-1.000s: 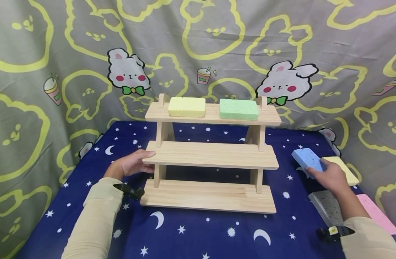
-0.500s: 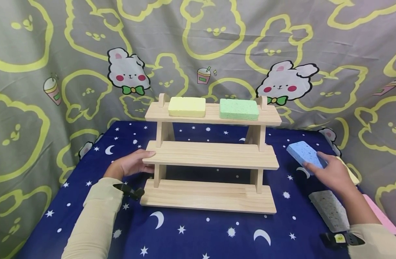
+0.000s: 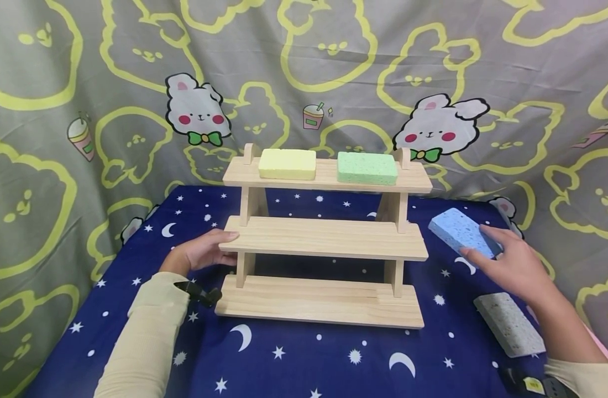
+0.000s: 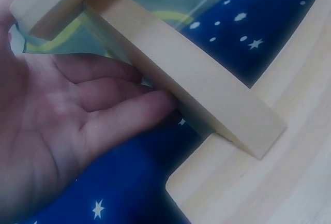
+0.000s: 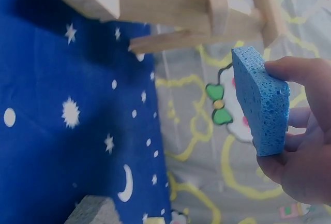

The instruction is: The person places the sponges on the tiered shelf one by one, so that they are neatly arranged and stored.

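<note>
My right hand [image 3: 520,266] grips a blue sponge [image 3: 459,231]; my left hand [image 3: 204,251], a wooden stand [image 3: 294,301].
The sponge is a porous block, held aslant, apart from the stand's right end. The stand is pale, three-tiered and upright, my left thumb [image 3: 227,236] over its middle shelf [image 3: 324,237], fingers [image 4: 132,111] below.

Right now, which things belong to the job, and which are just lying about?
Likely the job:
blue sponge, in the right hand
three-tier wooden stand, gripped by the left hand
yellow sponge, green sponge, atop it

Likely lying about:
grey sponge, on the starry cloth
pink item, mostly hidden
</note>
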Motion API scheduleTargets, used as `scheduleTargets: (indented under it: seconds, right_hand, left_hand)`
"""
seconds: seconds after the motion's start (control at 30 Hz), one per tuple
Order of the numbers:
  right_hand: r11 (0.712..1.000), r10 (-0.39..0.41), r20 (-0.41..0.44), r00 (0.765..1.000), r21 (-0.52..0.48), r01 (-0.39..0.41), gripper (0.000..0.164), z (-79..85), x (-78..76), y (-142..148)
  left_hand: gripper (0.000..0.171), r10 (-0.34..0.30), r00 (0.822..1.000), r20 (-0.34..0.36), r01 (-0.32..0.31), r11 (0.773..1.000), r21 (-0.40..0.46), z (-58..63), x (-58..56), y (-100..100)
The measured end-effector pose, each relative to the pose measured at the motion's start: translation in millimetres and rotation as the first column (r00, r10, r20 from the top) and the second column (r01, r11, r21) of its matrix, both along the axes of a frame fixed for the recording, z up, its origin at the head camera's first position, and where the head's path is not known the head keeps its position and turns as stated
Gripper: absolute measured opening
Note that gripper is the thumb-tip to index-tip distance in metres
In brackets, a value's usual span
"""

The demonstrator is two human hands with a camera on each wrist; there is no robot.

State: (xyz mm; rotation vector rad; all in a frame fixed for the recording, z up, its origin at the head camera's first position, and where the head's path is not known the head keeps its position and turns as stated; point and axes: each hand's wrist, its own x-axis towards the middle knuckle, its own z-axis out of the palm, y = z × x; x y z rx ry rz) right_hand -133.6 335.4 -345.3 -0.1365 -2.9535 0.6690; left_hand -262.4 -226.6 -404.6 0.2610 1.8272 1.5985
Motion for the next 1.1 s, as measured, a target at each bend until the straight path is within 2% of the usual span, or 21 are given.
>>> scheduleTargets:
  seconds: [0.23,0.37,0.57,0.73,0.9,1.1]
  right_hand:
    - [0.996,0.089,-0.109,0.990,0.033,-0.086,0.075,10.4,8.9,-22]
    - [0.987,0.160,-0.175,0.972,0.023,-0.158,0.072,14.4,10.2,-36]
    - [0.965,0.260,-0.212,0.942,0.019,-0.262,0.070,21.3,5.5,-60]
    - [0.936,0.348,-0.173,0.921,0.014,-0.351,0.068,26.7,-2.1,-83]
    - [0.901,0.423,-0.100,0.900,-0.057,-0.430,0.066,26.6,-16.7,-111]
    - [0.841,0.524,-0.078,0.848,-0.107,-0.529,0.064,19.8,-38.2,-141]
  left_hand:
    - [0.069,0.006,1.000,0.010,-0.006,1.000,-0.004,-1.4,-0.8,0]
    - [0.067,-0.004,1.000,0.010,0.004,1.000,0.007,-2.7,-1.4,0]
    - [0.068,0.009,1.000,0.013,-0.009,1.000,0.018,-3.2,-1.5,0]
    - [0.068,0.019,1.000,0.010,-0.019,1.000,0.018,-3.4,-2.1,1]
    - [0.067,0.026,1.000,0.009,-0.026,1.000,0.016,-2.8,-1.5,1]
    - [0.067,0.019,1.000,0.013,-0.019,0.999,0.033,-2.3,-0.2,1]
